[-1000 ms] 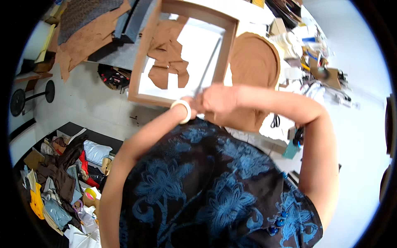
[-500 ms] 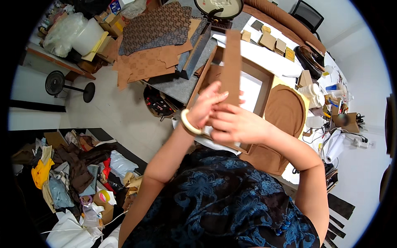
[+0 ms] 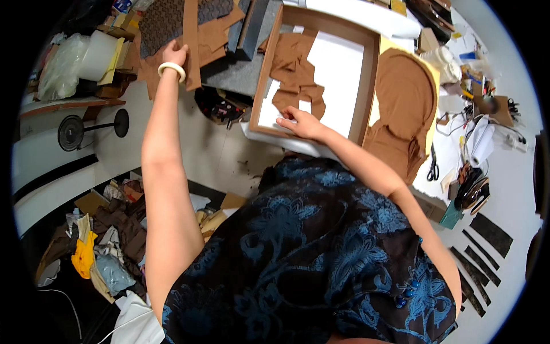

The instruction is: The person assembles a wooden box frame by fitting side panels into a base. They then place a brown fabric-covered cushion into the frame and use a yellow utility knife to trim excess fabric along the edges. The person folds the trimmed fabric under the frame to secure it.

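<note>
My left hand (image 3: 175, 54), with a cream bangle on its wrist, reaches to the far left. Its fingers close on the edge of a long brown strip (image 3: 192, 43), over a stack of brown and dark patterned sheets (image 3: 166, 23). My right hand (image 3: 305, 124) is inside the near part of a shallow brown-walled box (image 3: 369, 86). Its fingers are bent and apart, with nothing visible between them. Crumpled brown leather-like pieces (image 3: 291, 60) lie in the box on white sheets, just beyond that hand.
Right of the box, a large brown piece (image 3: 404, 86) lies on a yellow board. Black scissors (image 3: 433, 165) rest at the table's right. A floor fan (image 3: 71, 132) stands on the left. Scrap material (image 3: 109, 246) is heaped at lower left.
My hands have parted. The left carried the brown strip from over the box to the sheet stack; the right let go of it and came down into the box. The view has shifted.
</note>
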Demonstrator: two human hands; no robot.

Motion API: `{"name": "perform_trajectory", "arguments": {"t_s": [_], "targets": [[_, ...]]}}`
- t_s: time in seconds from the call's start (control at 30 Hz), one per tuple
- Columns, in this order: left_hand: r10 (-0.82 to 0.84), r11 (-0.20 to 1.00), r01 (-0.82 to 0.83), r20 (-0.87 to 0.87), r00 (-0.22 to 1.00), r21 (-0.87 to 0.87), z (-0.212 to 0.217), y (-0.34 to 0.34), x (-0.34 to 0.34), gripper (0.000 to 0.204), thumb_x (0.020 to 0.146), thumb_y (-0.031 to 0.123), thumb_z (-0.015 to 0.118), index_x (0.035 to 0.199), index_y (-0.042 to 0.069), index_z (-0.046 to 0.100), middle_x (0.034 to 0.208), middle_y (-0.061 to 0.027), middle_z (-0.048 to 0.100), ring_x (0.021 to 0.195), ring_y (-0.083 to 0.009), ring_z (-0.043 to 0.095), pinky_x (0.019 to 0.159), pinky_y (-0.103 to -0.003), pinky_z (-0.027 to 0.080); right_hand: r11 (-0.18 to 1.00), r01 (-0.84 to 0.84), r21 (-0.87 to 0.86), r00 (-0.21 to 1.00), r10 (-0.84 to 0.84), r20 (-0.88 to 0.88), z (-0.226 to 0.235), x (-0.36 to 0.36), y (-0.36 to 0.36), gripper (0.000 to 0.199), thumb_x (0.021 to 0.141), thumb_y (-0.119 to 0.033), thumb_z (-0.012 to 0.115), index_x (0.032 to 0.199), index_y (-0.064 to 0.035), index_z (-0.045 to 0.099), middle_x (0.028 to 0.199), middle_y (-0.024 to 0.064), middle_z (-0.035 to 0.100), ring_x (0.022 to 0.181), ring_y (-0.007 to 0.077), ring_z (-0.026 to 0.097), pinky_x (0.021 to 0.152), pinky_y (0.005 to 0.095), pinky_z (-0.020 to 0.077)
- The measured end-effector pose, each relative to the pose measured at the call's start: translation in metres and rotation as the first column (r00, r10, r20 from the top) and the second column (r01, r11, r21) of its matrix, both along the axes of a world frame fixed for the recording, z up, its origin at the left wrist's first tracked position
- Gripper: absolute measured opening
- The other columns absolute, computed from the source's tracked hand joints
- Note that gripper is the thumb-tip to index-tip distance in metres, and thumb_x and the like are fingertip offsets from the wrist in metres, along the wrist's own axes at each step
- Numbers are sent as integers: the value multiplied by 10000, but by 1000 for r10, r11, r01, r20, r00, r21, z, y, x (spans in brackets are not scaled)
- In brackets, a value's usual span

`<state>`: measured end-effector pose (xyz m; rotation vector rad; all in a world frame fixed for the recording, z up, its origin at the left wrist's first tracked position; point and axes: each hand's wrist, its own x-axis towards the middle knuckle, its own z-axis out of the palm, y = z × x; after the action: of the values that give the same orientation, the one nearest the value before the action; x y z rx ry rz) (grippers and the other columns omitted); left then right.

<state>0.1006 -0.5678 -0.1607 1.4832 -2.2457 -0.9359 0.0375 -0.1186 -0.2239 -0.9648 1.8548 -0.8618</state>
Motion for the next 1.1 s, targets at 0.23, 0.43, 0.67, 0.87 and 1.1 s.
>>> {"name": "perform_trajectory", "arguments": {"t_s": [0.23, 0.43, 0.67, 0.87, 1.1], "targets": [[-583, 759, 619, 212, 785, -205, -3, 233, 29, 570, 849, 396, 737, 1241, 10, 585, 1033, -247, 697, 1013, -418, 677, 864, -490, 547, 960, -204, 192, 976, 214, -34, 15, 10, 30, 495, 1035, -514, 486, 1284, -129, 672, 1122, 156, 731, 1069, 344, 679, 953, 396, 521], [-641, 715, 698, 367, 674, -35, -43, 244, 37, 471, 855, 268, 747, 1190, 7, 543, 912, -256, 708, 846, -443, 697, 747, -507, 570, 979, -83, 187, 996, 86, -6, 0, 12, 42, 411, 1032, -459, 523, 1230, -156, 719, 1103, 169, 730, 1034, 353, 686, 933, 401, 528], [-628, 703, 706, 387, 676, -92, -47, 256, 28, 318, 882, 119, 686, 1065, -79, 517, 834, -297, 677, 818, -471, 679, 729, -519, 566, 995, -41, -95, 918, 0, -396, 15, 21, 69, 447, 1012, -458, 525, 1075, -58, 714, 866, 191, 716, 824, 399, 686, 774, 480, 546], [-583, 762, 647, 401, 707, -34, -39, 257, 36, 449, 897, 154, 691, 1257, -48, 514, 902, -282, 698, 842, -452, 690, 745, -494, 566, 995, -73, -65, 957, 52, -284, 12, 18, 47, 479, 998, -482, 542, 1077, -34, 690, 901, 199, 722, 855, 372, 700, 757, 455, 554], [-277, 776, 453, -407, 870, 440, -83, 272, 69, 642, 826, 95, 801, 1397, 34, 514, 1270, -100, 652, 1156, -196, 620, 1001, -329, 482, 934, 295, 199, 758, -356, 546, -36, -17, -87, 1141, 674, -716, 792, 1415, 76, 438, 1215, 186, 623, 964, 255, 640, 794, 343, 538]]}}
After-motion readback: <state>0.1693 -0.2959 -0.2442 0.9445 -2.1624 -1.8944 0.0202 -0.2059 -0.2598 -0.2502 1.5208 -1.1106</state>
